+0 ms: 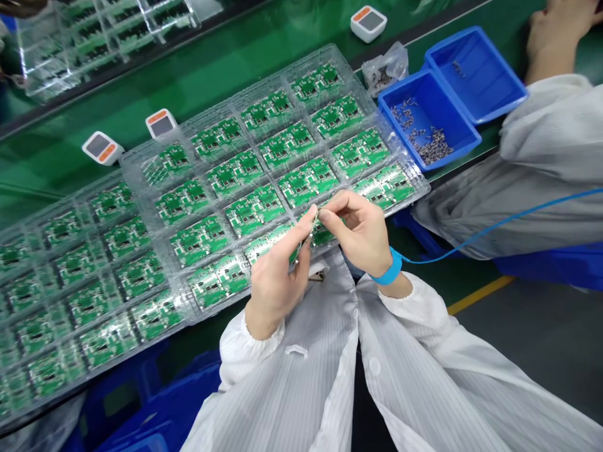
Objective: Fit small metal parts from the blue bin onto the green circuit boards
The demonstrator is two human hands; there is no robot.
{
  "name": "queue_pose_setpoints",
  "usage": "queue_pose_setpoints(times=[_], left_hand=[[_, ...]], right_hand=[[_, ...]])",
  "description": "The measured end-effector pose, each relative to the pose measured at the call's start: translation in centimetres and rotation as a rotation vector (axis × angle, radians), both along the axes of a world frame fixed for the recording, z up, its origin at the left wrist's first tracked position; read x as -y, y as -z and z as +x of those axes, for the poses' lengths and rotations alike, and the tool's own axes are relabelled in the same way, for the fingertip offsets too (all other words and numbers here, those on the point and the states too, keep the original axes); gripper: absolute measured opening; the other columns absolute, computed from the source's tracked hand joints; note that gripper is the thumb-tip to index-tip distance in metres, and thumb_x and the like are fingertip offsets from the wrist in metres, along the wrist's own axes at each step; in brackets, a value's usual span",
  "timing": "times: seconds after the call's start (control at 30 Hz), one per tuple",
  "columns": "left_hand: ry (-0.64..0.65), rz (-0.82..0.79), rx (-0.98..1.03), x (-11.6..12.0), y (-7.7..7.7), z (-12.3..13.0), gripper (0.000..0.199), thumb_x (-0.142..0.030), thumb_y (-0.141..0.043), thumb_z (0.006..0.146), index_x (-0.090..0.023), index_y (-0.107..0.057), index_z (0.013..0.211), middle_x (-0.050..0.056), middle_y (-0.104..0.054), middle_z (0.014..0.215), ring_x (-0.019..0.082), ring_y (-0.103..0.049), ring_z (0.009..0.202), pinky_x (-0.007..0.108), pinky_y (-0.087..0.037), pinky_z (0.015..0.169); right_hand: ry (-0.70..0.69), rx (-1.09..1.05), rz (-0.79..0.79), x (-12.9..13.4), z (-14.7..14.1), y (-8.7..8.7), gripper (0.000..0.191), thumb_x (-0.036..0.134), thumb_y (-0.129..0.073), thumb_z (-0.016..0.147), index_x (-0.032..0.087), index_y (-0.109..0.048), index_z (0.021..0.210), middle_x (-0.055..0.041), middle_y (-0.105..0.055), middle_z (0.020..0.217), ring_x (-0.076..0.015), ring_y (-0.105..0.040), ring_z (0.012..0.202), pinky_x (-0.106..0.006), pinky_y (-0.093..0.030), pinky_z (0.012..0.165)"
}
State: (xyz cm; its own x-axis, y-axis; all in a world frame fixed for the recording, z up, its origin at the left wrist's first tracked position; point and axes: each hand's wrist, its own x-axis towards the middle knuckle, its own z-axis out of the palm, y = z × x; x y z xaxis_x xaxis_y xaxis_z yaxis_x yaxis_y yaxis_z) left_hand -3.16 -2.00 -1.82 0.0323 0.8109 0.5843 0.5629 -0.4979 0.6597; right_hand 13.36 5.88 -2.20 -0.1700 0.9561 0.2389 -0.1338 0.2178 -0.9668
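My left hand [277, 276] grips a thin board [307, 240] over the near edge of the tray [421, 188], and my right hand [360, 232] is pinched closed at its top, so pushing too hard might make it slip and fall.

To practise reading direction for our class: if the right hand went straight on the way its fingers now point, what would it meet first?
Probably the thin board held edge-on, or the tip of the left hand beside it; the right hand is so close that depth is unclear.
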Motion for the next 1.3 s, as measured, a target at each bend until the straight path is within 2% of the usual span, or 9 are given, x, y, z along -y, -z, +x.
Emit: queue_pose_setpoints(times=[0.2, 0.3, 0.43, 0.63, 0.87, 0.93, 1.07, 1.2, 1.3], left_hand=[[-0.016, -0.025, 0.145, 0.4, -0.4, -0.5, 0.052, -0.01, -0.071, 0.109, -0.027, -0.056, 0.156, 0.011, -0.08, 0.146, 0.026, -0.083, 0.132, 0.037, -0.074, 0.106], [-0.076, -0.077, 0.201, 0.8, -0.5, -0.4, 0.049, -0.016, -0.073, 0.109, -0.026, -0.056, 0.154, 0.011, -0.08, 0.142, 0.027, -0.084, 0.129, 0.038, -0.075, 0.103], [-0.085, -0.085, 0.274, 1.0, -0.8, 0.1, 0.049, -0.018, -0.076, 0.108, -0.025, -0.057, 0.152, 0.011, -0.079, 0.139, 0.026, -0.084, 0.128, 0.037, -0.075, 0.104], [-0.083, -0.068, 0.298, 1.1, -1.7, 0.6, 0.046, -0.019, -0.079, 0.106, -0.025, -0.06, 0.148, 0.009, -0.081, 0.133, 0.023, -0.088, 0.112, 0.034, -0.077, 0.094], [0.023, -0.113, 0.347, 1.4, -1.9, 0.3, 0.05, -0.011, -0.076, 0.106, -0.026, -0.059, 0.151, 0.009, -0.082, 0.138, 0.024, -0.087, 0.12, 0.035, -0.075, 0.103], [0.019, -0.117, 0.358, 1.5, -1.7, 0.4, 0.048, -0.014, -0.077, 0.107, -0.027, -0.059, 0.15, 0.01, -0.082, 0.137, 0.025, -0.087, 0.119, 0.036, -0.076, 0.102], [-0.011, -0.165, 0.404, 1.4, -1.3, 0.7, 0.047, -0.019, -0.079, 0.108, -0.027, -0.058, 0.15, 0.006, -0.085, 0.122, 0.022, -0.09, 0.103, 0.033, -0.077, 0.092], [-0.096, -0.188, 0.417, 1.2, -0.7, 0.9, 0.047, -0.019, -0.083, 0.104, -0.024, -0.062, 0.146, 0.007, -0.084, 0.124, 0.023, -0.088, 0.115, 0.035, -0.074, 0.102], [-0.09, -0.229, 0.452, 1.0, -0.5, 0.8, 0.046, -0.017, -0.086, 0.101, -0.023, -0.065, 0.142, 0.007, -0.084, 0.126, 0.021, -0.087, 0.116, 0.03, -0.072, 0.103]], right_hand=[[-0.04, 0.05, -0.008, 0.3, -0.2, -0.5, 0.043, 0.062, -0.083, 0.103, 0.022, -0.075, 0.088, -0.0009, -0.073, 0.085, -0.0151, -0.065, 0.077, -0.032, -0.057, 0.071], [-0.018, 0.093, 0.05, 0.5, -0.2, -0.6, 0.036, 0.057, -0.084, 0.104, 0.023, -0.078, 0.093, -0.0017, -0.074, 0.089, -0.0161, -0.066, 0.079, -0.034, -0.06, 0.073], [0.025, 0.137, 0.165, 0.3, 0.2, -0.3, 0.026, 0.054, -0.086, 0.102, 0.03, -0.083, 0.108, -0.0057, -0.075, 0.104, -0.0222, -0.07, 0.094, -0.04, -0.064, 0.076], [-0.002, 0.182, 0.322, -0.7, 1.2, -0.1, 0.021, 0.054, -0.09, 0.098, 0.035, -0.084, 0.094, -0.0057, -0.075, 0.099, -0.0254, -0.07, 0.089, -0.05, -0.066, 0.086], [-0.031, 0.094, 0.474, -1.3, 1.7, -0.3, 0.011, 0.046, -0.093, 0.098, 0.037, -0.087, 0.101, -0.0037, -0.078, 0.099, -0.0236, -0.075, 0.087, -0.046, -0.065, 0.082], [-0.03, 0.103, 0.471, -1.2, 1.8, -0.2, 0.014, 0.048, -0.094, 0.096, 0.036, -0.087, 0.1, -0.0038, -0.078, 0.099, -0.0232, -0.075, 0.087, -0.046, -0.066, 0.083], [-0.03, 0.166, 0.466, -1.2, 2.0, 0.3, 0.013, 0.045, -0.092, 0.098, 0.033, -0.088, 0.098, -0.0042, -0.081, 0.099, -0.022, -0.077, 0.087, -0.043, -0.069, 0.081], [-0.104, 0.098, 0.494, -1.6, 2.6, 0.3, 0.009, 0.033, -0.089, 0.102, 0.028, -0.087, 0.109, -0.0037, -0.085, 0.101, -0.0187, -0.082, 0.089, -0.034, -0.07, 0.079], [-0.199, 0.081, 0.521, -2.0, 3.5, -0.1, 0.012, 0.025, -0.085, 0.104, 0.026, -0.085, 0.116, -0.0033, -0.086, 0.102, -0.016, -0.083, 0.09, -0.029, -0.069, 0.079]])
